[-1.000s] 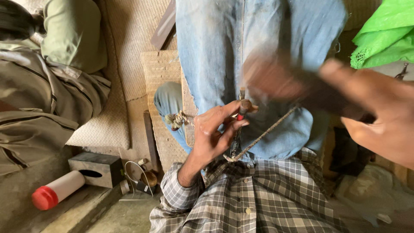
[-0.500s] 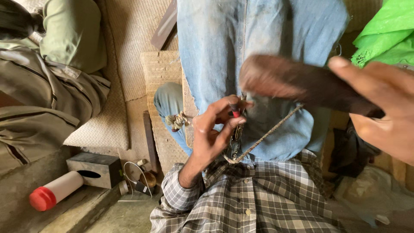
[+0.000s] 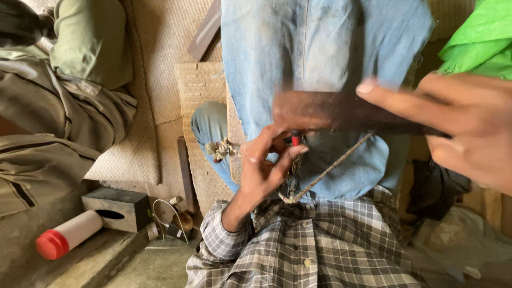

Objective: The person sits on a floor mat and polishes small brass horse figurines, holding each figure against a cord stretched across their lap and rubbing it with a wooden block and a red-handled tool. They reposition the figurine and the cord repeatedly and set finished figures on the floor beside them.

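Red-tipped tool, pinched in the left hand, could catch a blow if the dark flat tool, gripped by the right hand, swings wide.

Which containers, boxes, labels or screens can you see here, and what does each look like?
Bottle: lower left, lying on its side, white cylinder with red cap.
Box: beside the bottle, dark grey block with an oval slot.
Bag: top right corner, crumpled bright green plastic.
No labels, signs or screens show.
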`<state>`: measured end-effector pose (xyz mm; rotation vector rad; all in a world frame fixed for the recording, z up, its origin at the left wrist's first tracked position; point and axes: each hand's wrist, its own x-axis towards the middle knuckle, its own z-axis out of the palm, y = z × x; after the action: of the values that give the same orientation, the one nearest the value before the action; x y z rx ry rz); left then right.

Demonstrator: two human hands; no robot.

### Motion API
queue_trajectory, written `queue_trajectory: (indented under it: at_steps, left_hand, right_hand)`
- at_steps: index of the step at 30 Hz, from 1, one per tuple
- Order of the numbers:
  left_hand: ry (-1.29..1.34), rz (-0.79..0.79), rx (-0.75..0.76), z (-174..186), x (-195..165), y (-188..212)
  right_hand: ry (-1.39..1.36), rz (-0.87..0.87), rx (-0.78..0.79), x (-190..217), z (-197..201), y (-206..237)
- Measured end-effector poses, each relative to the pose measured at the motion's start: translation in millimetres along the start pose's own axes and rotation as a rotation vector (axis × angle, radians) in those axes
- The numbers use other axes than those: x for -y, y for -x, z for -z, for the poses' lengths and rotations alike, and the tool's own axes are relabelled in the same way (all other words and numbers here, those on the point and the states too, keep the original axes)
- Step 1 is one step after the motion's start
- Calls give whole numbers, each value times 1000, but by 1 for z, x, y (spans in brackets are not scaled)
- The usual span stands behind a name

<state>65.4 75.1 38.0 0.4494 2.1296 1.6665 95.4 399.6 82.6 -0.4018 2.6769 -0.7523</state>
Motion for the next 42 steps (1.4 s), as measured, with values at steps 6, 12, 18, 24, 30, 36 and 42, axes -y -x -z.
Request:
queue_trajectory:
  at_steps: [6, 12, 18, 24, 30, 36, 42]
  left_hand:
    - [72, -99, 40, 3, 4, 3]
    - [320, -288, -47, 6, 16, 5]
    - [46, -297, -100, 23, 2, 15]
    - [77, -126, 62, 20, -6, 8]
    - [39, -120, 121, 10, -5, 10]
    - [75, -164, 121, 11, -4, 11]
    - [-110, -329, 127, 11, -8, 6]
  right_hand:
    - [-97, -59, -31, 4, 0, -5]
    - [-26, -128, -99, 20, -18, 18]
    - [-690, -138, -612, 29, -103, 51]
    - [-820, -399, -705, 30, -181, 75]
    - [-763, -548, -651, 17, -186, 113]
    - [-466, -442, -614, 26, -133, 106]
    - [-78, -218, -582, 37, -89, 88]
